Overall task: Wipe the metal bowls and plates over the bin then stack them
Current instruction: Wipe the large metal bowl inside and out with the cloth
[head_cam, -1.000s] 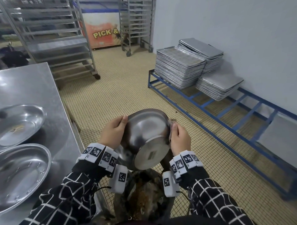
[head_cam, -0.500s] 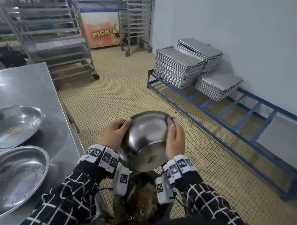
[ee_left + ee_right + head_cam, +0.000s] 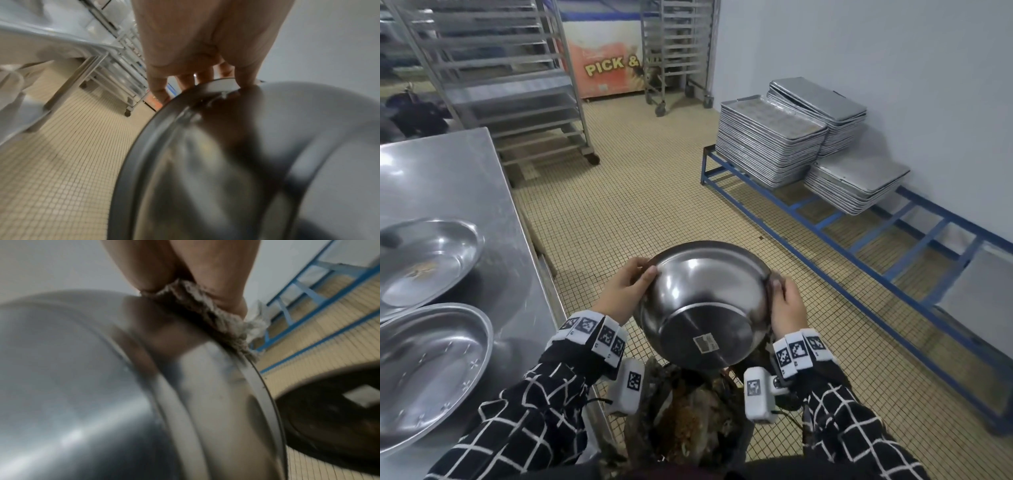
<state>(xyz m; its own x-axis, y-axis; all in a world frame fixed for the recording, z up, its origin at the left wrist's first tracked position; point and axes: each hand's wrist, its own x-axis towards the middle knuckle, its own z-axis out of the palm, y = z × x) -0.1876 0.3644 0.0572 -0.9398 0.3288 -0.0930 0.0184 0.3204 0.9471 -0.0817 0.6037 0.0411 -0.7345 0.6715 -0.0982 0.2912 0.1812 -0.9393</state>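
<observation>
Bin (image 3: 688, 431): sat just below the bowl, full of brown scraps.
Bowl (image 3: 705, 301): held over the bin, bottom up; turned a bit since a moment ago.
Left hand (image 3: 625, 293): curled on the rim.
Right hand (image 3: 787, 306): slid down the rim, pressing a dirty cloth (image 3: 205, 308). Wiping likely nearly done.
Plates (image 3: 424, 260): lay on the surface, one with crumbs, not stacked.

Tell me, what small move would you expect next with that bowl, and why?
Probably sliding the rag further along the rim. The right hand pinches it against the edge of the metal bowl, the left hand grips the opposite rim, and the bowl is tipped, base toward the camera, over the bin.
</observation>
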